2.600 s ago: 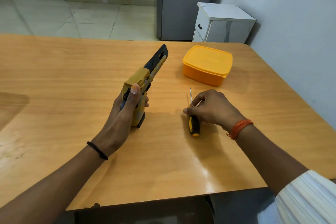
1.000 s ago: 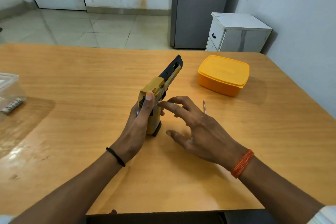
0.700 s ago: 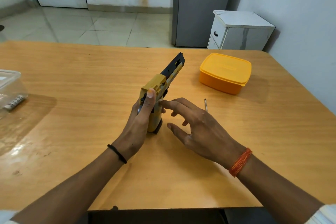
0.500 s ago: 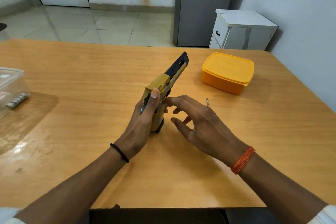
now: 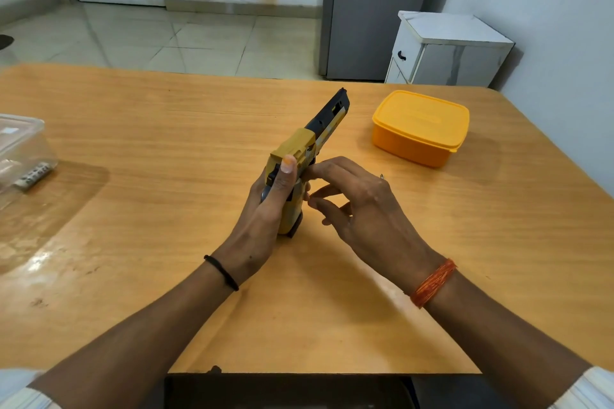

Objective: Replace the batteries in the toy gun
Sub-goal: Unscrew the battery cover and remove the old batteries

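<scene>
Left grip (image 5: 265, 209): I clasp the toy gun (image 5: 309, 149), butt on the desk (image 5: 166, 143).
Right grip (image 5: 362, 206): released; fingertips seemingly touching the gun.

Toy gun (image 5: 300, 156) mustard yellow, black slide. Lidded box (image 5: 419, 127) orange-yellow. Bench (image 5: 166, 129) honey wood grain. Left wrist band (image 5: 222, 272) black; right wrist thread (image 5: 432, 282) orange. Cabinet (image 5: 448, 50) white, marbled. Tub (image 5: 20, 149) clear.

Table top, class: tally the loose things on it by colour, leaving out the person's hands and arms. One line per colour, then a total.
Yellow and black: 1, the toy gun
Orange: 1, the lidded box
Clear: 1, the plastic container at the left edge
Metal: 1, the screwdriver tip, the rest hidden behind the right hand
Total: 4
</scene>
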